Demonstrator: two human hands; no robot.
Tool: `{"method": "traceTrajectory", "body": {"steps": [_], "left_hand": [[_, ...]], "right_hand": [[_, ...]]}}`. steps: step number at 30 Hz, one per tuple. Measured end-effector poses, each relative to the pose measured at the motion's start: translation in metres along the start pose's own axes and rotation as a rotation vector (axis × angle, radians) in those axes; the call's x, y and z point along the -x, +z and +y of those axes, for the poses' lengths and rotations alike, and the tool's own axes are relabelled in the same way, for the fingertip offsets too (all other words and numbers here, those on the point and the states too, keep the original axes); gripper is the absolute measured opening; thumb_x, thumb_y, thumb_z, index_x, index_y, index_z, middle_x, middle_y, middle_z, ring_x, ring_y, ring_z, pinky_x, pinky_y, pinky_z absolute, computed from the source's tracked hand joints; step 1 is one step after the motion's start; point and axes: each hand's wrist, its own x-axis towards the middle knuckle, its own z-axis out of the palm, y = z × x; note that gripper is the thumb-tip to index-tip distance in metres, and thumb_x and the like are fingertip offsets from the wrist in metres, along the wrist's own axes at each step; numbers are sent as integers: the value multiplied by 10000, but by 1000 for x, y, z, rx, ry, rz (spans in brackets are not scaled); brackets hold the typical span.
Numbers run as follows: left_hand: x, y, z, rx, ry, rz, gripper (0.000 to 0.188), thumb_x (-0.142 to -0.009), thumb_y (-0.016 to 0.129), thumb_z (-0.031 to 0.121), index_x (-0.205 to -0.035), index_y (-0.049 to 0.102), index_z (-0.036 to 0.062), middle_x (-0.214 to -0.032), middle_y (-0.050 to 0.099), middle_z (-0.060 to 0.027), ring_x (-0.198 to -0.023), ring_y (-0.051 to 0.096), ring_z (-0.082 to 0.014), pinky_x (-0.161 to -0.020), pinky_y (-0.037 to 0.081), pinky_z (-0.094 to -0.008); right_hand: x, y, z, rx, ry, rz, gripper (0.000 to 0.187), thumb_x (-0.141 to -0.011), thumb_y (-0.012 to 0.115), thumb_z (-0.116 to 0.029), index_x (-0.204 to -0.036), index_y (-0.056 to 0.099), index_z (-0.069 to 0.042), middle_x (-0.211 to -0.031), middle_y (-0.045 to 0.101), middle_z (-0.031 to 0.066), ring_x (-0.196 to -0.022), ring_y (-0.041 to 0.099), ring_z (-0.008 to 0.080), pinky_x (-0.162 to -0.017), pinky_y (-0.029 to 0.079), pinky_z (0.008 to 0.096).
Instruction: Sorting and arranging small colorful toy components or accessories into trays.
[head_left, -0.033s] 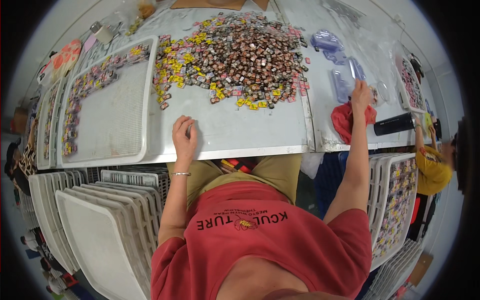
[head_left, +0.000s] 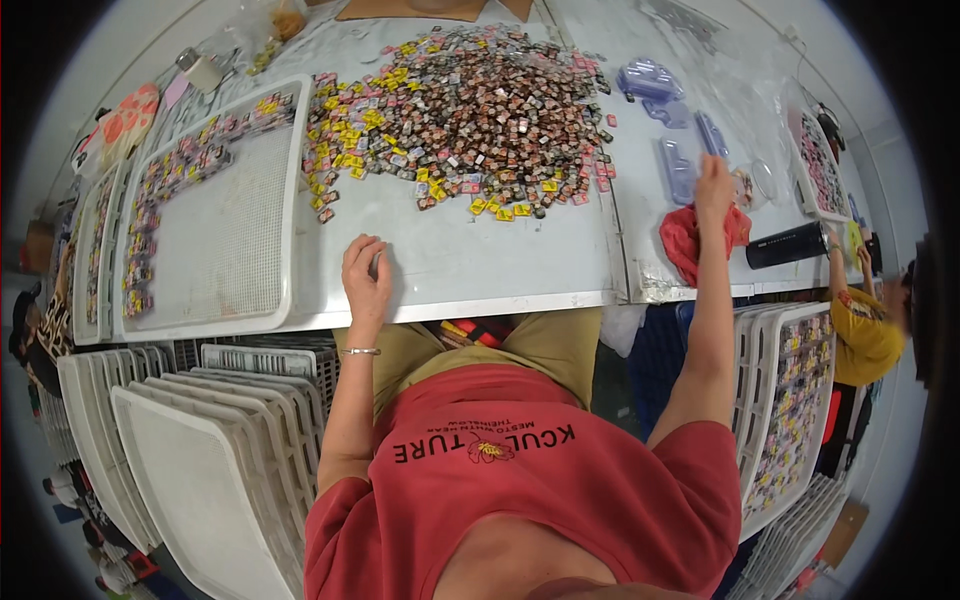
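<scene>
My left hand (head_left: 367,275) rests on the near part of the white table, fingers loosely curled, with a gap between thumb and forefinger and nothing visible in it. Ahead of it spreads a big heap of small printed pieces (head_left: 500,110), mostly dark, with yellow and pink ones among them. Over to the right, the closed fingers of my right hand (head_left: 714,190) are at the near end of a narrow purple plastic piece (head_left: 711,132). Beside that piece lie a clear purple plastic tray (head_left: 677,172) and more purple plastic shells (head_left: 650,80). A red cloth or bag (head_left: 682,248) is bunched under my right wrist.
A white mesh tray (head_left: 225,245), partly lined with pieces, is at the left. Stacked white trays (head_left: 205,440) stand below the table. To the right are a black cylinder (head_left: 788,247), a round clear lid (head_left: 764,181), an upright filled tray (head_left: 790,410) and a person in yellow (head_left: 865,340).
My right hand has shifted very slightly, and the narrow purple piece at its fingers shows less glare. My left hand looks the same.
</scene>
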Motion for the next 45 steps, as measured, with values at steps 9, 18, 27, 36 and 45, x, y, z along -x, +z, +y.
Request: {"method": "traceTrajectory", "body": {"steps": [9,18,27,36,45], "left_hand": [[0,-4,25,121,-140,50,232,-801,572,27,-1028,617,8,-1125,561,-149,-1077,521,-311,-917,416,-364],[8,7,46,-219,257,-256,296,-709,702,175,-993,646,114,-1264,481,-105,-1199,397,-332,-972,317,-448],[-35,21,58,-103,324,-281,174,-750,663,137,-920,658,102,-1106,586,-71,-1085,478,-287,-888,347,-412],[-115,124,87,-116,540,-281,156,-737,675,111,-889,653,92,-853,604,-55,-820,527,-246,-729,406,-354],[-127,126,72,224,295,-284,184,-737,684,54,-913,634,32,-828,633,-85,-663,591,-204,-623,481,-305]], "right_hand": [[195,24,-236,-523,-698,-460,44,-788,607,-97,-821,582,-80,-783,547,92,-733,564,280,-628,452,392],[104,69,-244,-424,-408,-388,256,-779,630,-96,-1027,600,-45,-974,580,118,-868,562,311,-760,471,393],[71,121,-184,-306,-404,-506,271,-811,586,-63,-1081,594,-43,-980,587,130,-825,580,324,-731,482,380],[87,74,-154,-1219,607,-571,261,-881,596,-106,-1118,584,1,-885,631,31,-731,601,110,-631,492,236],[145,40,-161,-1467,734,-851,158,-870,606,-69,-1022,624,-33,-882,637,25,-737,621,118,-659,500,242]]}}
